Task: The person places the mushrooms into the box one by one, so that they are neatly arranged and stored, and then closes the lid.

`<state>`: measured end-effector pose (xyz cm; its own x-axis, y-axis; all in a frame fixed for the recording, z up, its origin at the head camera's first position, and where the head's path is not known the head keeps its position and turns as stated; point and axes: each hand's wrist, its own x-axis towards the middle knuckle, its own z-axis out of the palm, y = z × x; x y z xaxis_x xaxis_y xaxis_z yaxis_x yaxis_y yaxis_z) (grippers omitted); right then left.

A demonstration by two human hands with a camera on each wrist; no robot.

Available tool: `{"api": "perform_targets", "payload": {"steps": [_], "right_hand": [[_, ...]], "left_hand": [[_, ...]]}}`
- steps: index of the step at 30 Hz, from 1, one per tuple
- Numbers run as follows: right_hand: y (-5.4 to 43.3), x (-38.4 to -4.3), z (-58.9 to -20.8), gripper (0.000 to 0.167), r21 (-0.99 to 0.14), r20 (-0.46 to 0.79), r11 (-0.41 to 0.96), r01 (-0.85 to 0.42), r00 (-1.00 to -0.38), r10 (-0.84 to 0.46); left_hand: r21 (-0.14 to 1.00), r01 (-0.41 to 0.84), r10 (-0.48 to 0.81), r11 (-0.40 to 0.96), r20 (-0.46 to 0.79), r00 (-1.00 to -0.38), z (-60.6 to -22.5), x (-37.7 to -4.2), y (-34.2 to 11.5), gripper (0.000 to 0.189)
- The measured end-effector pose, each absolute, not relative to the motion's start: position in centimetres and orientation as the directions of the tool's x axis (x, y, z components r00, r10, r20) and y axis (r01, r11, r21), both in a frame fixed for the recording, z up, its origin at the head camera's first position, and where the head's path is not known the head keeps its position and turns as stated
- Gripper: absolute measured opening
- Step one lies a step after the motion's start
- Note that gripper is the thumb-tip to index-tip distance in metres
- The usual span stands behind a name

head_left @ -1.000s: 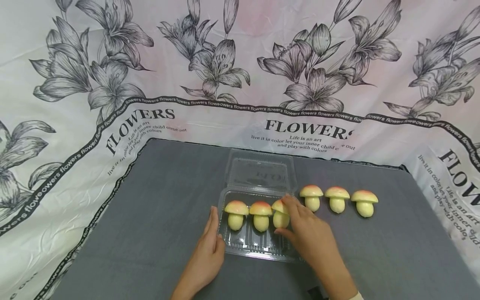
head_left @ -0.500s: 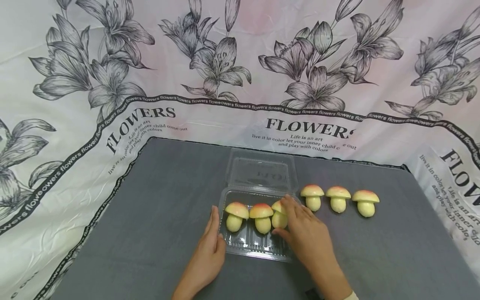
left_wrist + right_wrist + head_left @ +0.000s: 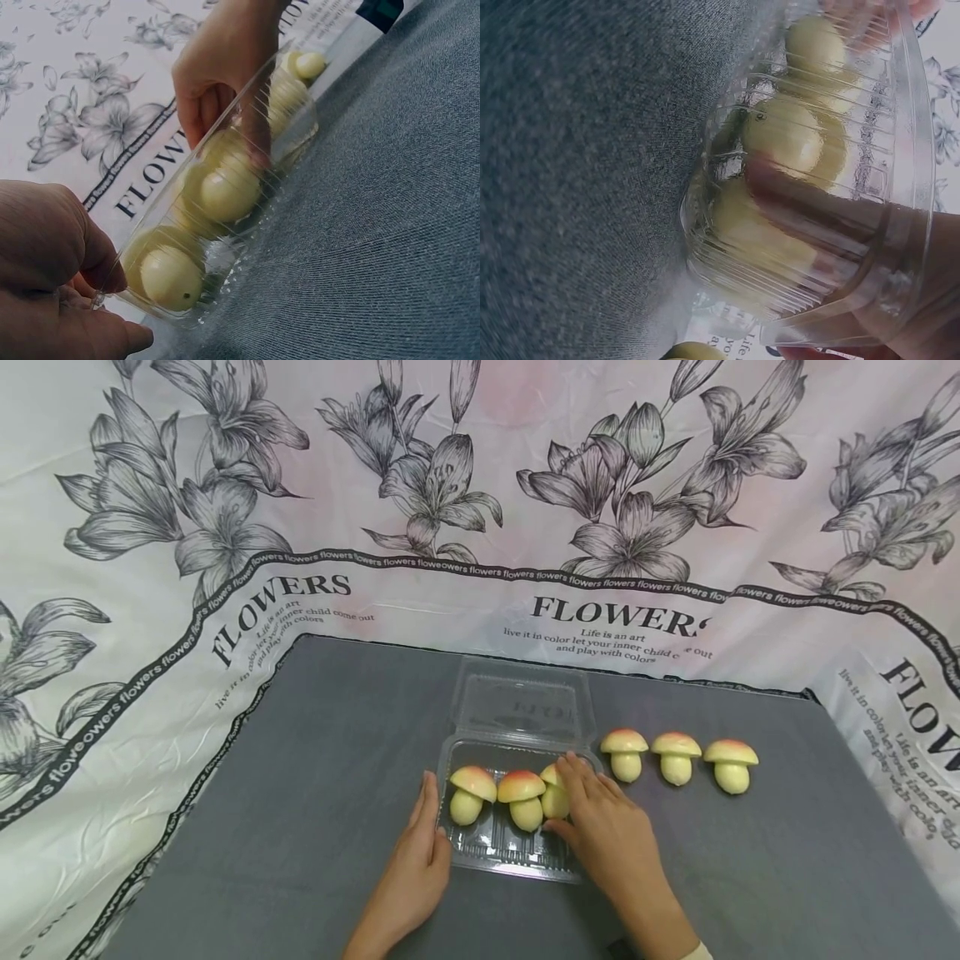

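A clear hinged plastic box [image 3: 510, 867] sits on the grey cloth with its lid [image 3: 517, 697] folded back. Inside stand three mushroom-shaped pieces with pale yellow stems and red-tinged caps: a left one [image 3: 471, 793], a middle one [image 3: 522, 800] and a right one [image 3: 553, 799]. My left hand [image 3: 411, 870] pinches the box's left edge, as the left wrist view shows. From above, my right hand [image 3: 611, 831] grips the right mushroom, thumb in front and fingers over the cap. Part of that mushroom is hidden behind the fingers.
To the right of the box, a row of three more mushrooms [image 3: 624, 755] [image 3: 677, 758] [image 3: 731, 766] lies on the grey cloth [image 3: 322, 777]. A white flower-printed sheet [image 3: 435, 610] borders it at the back and sides.
My right hand has edged left with the right mushroom. The left and middle mushrooms have tilted and shifted slightly toward the front. My left hand stays on the box edge.
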<state>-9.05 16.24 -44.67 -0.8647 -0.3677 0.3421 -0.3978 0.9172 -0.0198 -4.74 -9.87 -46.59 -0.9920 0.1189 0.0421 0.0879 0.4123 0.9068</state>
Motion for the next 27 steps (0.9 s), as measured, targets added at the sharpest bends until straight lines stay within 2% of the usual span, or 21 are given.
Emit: {"api": "perform_targets", "payload": {"steps": [7,18,27], "right_hand": [[16.3,-9.1,-44.7,0.091,-0.040,0.339,0.917,-0.398,-0.868,-0.362],[17.5,-9.1,-43.7,0.082,-0.233,0.265,0.904,-0.358,-0.918,-0.295],[18.7,-9.4,-41.8,0.078,-0.281,0.246,0.911,-0.301,-0.940,-0.235]], "left_hand": [[0.910,0.088,0.120,0.405,0.042,-0.992,-46.4,-4.9,-9.8,0.078],[0.912,0.056,0.116,0.406,0.010,-0.993,-46.6,-4.7,-9.9,0.079],[0.903,0.067,0.111,0.423,0.022,-0.994,-46.7,-4.6,-9.9,0.079]]}}
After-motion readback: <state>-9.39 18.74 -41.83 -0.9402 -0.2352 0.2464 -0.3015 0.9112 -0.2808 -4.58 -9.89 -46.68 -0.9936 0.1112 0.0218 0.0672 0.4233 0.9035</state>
